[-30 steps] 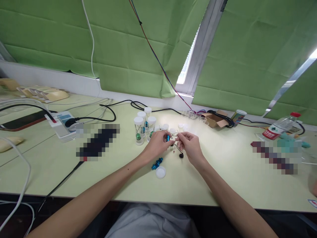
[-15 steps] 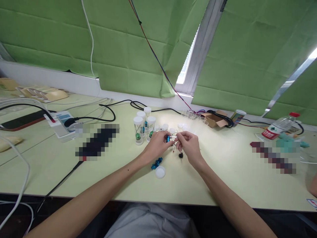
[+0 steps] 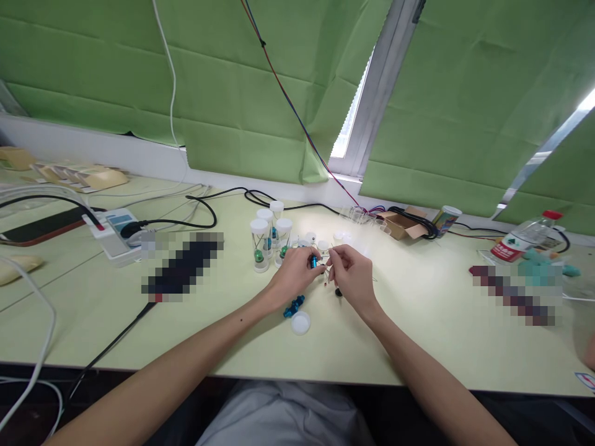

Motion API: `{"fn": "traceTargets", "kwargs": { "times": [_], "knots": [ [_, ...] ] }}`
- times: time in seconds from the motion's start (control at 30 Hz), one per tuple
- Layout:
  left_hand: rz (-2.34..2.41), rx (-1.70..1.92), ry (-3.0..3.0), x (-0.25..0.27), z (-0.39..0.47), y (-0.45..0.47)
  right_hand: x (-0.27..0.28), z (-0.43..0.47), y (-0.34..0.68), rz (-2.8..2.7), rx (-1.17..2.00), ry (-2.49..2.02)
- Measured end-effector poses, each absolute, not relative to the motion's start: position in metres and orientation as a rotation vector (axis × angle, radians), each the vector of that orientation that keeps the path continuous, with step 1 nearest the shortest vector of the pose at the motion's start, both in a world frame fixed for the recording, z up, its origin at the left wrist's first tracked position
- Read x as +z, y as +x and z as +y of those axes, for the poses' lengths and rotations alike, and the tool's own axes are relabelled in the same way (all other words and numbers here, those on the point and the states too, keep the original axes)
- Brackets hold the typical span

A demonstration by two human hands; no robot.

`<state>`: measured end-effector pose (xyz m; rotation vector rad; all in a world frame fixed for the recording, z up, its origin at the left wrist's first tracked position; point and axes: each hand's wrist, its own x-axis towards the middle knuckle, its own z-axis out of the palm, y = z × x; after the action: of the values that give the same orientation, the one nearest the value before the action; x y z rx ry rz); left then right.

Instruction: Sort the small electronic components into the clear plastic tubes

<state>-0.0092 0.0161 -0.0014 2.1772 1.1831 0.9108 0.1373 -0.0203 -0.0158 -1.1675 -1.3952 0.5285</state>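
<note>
Pinched in my left hand (image 3: 297, 271) is a small shiny blue cylinder (image 3: 314, 262). My right hand (image 3: 351, 272) is closed just right of it, thumb and fingertips pressed together; what they grip is too small to make out. Thin wire-like pieces show between the two hands. A small black round part (image 3: 339, 292) lies under my right hand. Nearer me, a blue ribbed metallic piece (image 3: 294, 306) rests beside a white round cap (image 3: 301, 323). Several clear tubes with white lids (image 3: 260, 244), holding green and blue parts, stand beyond my left hand.
White lids (image 3: 343, 236) lie behind the hands. An open cardboard box (image 3: 403, 224) with black cable and a printed canister (image 3: 447, 222) stand at the back. A red-capped bottle (image 3: 525, 238) is at right. A power strip (image 3: 114, 232) and cables occupy the left.
The blue cylinder has tilted slightly in my left hand. A white stick-like piece between my hands no longer shows. My right hand has turned a little and covers more of the black part.
</note>
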Motion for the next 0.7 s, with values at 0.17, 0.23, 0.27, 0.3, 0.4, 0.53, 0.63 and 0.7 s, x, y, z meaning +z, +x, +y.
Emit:
{"fn": "traceTargets", "kwargs": {
  "times": [0.17, 0.23, 0.27, 0.3, 0.4, 0.53, 0.63, 0.7],
  "knots": [
    [1.191, 0.909, 2.168, -0.0006, 0.0152, -0.0099, -0.0180, -0.0189, 0.1370, -1.401, 0.553, -1.129],
    [1.185, 0.915, 2.172, -0.0014, 0.0158, -0.0102, -0.0182, -0.0189, 0.1366, -1.392, 0.580, -1.105],
    [1.181, 0.918, 2.177, -0.0018, 0.0162, -0.0103, -0.0179, -0.0189, 0.1364, -1.388, 0.592, -1.093],
    [1.176, 0.922, 2.184, -0.0022, 0.0165, -0.0104, -0.0175, -0.0191, 0.1363, -1.384, 0.603, -1.082],
    [1.162, 0.937, 2.197, -0.0029, 0.0173, -0.0104, -0.0154, -0.0199, 0.1364, -1.361, 0.647, -1.054],
    [1.152, 0.960, 2.207, -0.0028, 0.0172, -0.0098, -0.0130, -0.0201, 0.1370, -1.320, 0.722, -1.024],
    [1.144, 0.970, 2.213, -0.0023, 0.0170, -0.0096, -0.0125, -0.0184, 0.1376, -1.283, 0.761, -1.010],
    [1.139, 0.976, 2.214, -0.0021, 0.0169, -0.0098, -0.0128, -0.0170, 0.1380, -1.261, 0.786, -1.001]
  ]
}}
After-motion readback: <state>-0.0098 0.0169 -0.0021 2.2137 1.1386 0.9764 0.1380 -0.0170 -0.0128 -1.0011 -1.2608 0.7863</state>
